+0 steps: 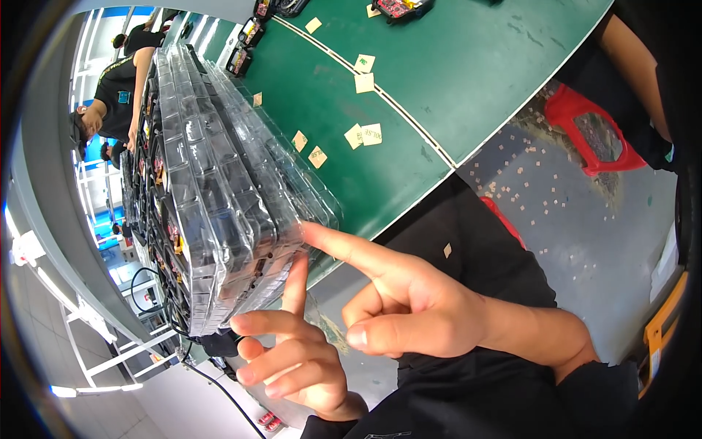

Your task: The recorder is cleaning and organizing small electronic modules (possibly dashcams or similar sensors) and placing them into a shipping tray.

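A tall stack of clear plastic trays with dark pockets stands at the left edge of the green table. My right hand points at its near corner, the index finger stretched out and its tip at the plastic. The other fingers of that hand are bent in, with nothing seen in them. Just below, my left hand has its fingers apart. Its raised index finger reaches the lower part of the same corner, and it holds nothing that I can see.
Small square paper pieces lie scattered on the green table. Black packs with red and yellow contents sit at the far edge. A red stool stands on the littered floor at right. Another person is at the far left.
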### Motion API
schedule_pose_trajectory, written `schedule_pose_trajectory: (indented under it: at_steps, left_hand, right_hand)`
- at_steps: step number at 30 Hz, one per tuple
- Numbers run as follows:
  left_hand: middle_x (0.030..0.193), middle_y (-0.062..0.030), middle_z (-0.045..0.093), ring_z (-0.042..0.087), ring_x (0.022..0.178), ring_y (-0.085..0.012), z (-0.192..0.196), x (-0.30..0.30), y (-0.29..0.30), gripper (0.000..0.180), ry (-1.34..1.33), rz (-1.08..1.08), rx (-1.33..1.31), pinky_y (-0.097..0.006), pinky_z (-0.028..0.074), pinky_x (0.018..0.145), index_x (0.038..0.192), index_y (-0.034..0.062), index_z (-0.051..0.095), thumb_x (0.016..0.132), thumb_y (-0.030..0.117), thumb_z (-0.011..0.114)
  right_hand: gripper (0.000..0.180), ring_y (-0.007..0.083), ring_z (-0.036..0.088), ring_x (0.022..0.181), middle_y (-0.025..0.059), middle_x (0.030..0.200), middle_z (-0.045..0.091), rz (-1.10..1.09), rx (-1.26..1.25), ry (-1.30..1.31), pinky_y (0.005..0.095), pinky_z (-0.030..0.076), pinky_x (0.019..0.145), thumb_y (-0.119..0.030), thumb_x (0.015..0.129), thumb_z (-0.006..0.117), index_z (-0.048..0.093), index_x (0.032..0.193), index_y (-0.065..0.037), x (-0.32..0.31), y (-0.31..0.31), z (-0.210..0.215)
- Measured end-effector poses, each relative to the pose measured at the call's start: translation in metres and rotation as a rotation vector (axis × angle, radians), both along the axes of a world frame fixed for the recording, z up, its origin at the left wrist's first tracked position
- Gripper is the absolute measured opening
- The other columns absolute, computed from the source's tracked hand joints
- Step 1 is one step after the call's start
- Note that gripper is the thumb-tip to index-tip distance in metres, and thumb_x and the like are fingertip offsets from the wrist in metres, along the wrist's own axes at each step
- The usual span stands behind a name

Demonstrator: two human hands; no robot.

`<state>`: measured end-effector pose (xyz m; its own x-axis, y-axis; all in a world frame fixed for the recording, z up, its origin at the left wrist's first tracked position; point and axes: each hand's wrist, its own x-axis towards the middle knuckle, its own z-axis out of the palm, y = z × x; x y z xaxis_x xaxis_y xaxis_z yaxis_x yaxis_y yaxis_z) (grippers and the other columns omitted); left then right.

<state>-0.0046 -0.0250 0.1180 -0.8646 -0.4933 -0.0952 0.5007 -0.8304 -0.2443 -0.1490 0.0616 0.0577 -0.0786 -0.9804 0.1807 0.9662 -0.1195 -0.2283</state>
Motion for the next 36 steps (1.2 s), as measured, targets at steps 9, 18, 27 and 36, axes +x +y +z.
schedule_pose_trajectory:
  at_steps: [9,18,27,36]
  left_hand:
    - [0.104,-0.0062,0.072,0.072,0.085,-0.0186,0.000,0.001,-0.010,0.076,0.036,-0.102,-0.011,-0.036,0.055,0.078,0.162,0.0043,-0.008,0.106,0.013,0.042]
    - [0.106,-0.0066,0.071,0.070,0.085,-0.0193,-0.002,0.006,-0.009,0.074,0.013,-0.076,-0.026,-0.038,0.052,0.079,0.163,0.0055,-0.007,0.106,0.014,0.040]
    - [0.112,-0.0069,0.068,0.068,0.085,-0.0203,0.000,0.013,-0.014,0.089,-0.096,-0.252,-0.058,-0.038,0.053,0.077,0.162,0.0049,-0.011,0.099,0.014,0.052]
    - [0.121,-0.0095,0.066,0.071,0.096,-0.0220,0.001,0.001,-0.010,0.091,0.077,-0.119,-0.100,-0.040,0.056,0.083,0.163,0.0244,-0.016,0.101,0.021,0.050]
  right_hand:
    - [0.089,0.0018,0.039,0.061,-0.0036,0.070,0.049,-0.099,0.171,0.145,0.0213,0.034,0.057,0.004,0.096,0.054,-0.003,0.164,-0.004,-0.003,0.008,0.008]
    - [0.086,0.0021,0.037,0.060,-0.0054,0.067,0.044,-0.037,0.114,0.044,0.0210,0.030,0.056,0.004,0.097,0.053,0.000,0.164,-0.003,0.000,0.002,0.016]
    - [0.089,0.0025,0.039,0.060,-0.0045,0.068,0.046,-0.042,0.087,0.028,0.0216,0.031,0.057,0.006,0.095,0.052,-0.003,0.164,-0.004,-0.003,-0.001,0.022]
    - [0.090,0.0033,0.041,0.061,-0.0034,0.068,0.048,-0.019,-0.008,0.114,0.0221,0.033,0.057,0.005,0.095,0.052,-0.005,0.164,-0.005,-0.003,0.000,0.008]
